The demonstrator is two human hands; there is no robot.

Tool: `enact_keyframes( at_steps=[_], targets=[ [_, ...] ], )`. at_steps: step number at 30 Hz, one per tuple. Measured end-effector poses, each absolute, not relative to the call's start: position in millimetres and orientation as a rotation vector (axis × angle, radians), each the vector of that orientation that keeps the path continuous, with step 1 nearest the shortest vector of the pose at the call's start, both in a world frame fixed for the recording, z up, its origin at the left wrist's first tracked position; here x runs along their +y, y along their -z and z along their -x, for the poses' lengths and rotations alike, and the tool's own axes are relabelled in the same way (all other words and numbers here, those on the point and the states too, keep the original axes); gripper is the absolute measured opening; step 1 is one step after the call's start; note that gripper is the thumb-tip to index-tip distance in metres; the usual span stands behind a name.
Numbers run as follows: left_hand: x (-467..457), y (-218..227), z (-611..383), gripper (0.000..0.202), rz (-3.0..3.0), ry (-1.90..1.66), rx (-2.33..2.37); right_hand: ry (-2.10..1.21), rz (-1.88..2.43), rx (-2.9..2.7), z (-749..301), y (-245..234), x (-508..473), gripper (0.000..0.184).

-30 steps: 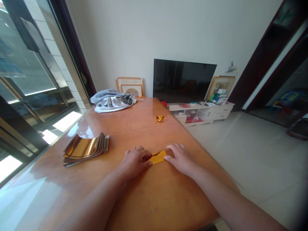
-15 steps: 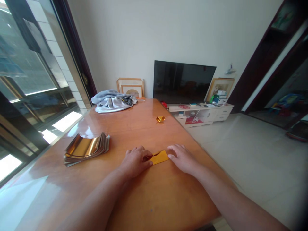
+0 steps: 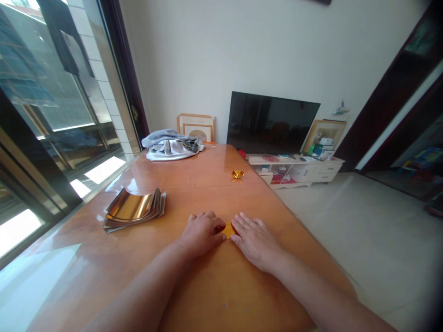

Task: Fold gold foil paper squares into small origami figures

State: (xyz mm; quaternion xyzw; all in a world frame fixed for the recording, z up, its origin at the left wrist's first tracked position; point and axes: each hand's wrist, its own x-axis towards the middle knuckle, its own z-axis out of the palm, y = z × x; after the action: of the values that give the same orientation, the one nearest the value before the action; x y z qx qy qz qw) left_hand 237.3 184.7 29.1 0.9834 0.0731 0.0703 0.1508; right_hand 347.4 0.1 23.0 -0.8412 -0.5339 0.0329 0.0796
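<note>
My left hand (image 3: 202,236) and right hand (image 3: 256,243) rested close together on an orange wooden worktop (image 3: 221,290), with a small piece of folded gold paper (image 3: 228,230) between them, partly hidden. The fingers (image 3: 207,218) of my left hand were held together and curved over the paper's left end; I could not tell whether they pinched it. The fingers (image 3: 246,225) of my right hand were spread flat, their tips at the paper's right end. Farther up on the left lay a stack of shiny gold paper sheets (image 3: 133,210), curling upward. Ahead sat a tiny folded gold shape (image 3: 237,174), and at the far end, a crumpled gray cloth (image 3: 171,150). A dark television (image 3: 272,122) stood above a low white cabinet (image 3: 294,173).
</note>
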Motion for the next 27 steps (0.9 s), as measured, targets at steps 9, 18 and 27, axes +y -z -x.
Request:
enact_keyframes(
  at_steps=[9, 18, 27],
  targets=[
    [178.0, -34.6, -233.8, 0.02, -2.936, -0.23, 0.181, -0.049, 2.578, -1.507, -347.0, -16.7, -6.6, 0.066],
    [167.5, -44.6, -231.9, 0.02, -3.075, -0.29, 0.085, -0.084, 2.55, -1.514, -348.7, -15.8, -8.0, 0.068],
    [174.4, -53.6, -228.1, 0.029, -3.095, -0.224, 0.165, -0.115, 2.547, -1.502, -350.5, -15.6, -8.5, 0.066]
  ],
)
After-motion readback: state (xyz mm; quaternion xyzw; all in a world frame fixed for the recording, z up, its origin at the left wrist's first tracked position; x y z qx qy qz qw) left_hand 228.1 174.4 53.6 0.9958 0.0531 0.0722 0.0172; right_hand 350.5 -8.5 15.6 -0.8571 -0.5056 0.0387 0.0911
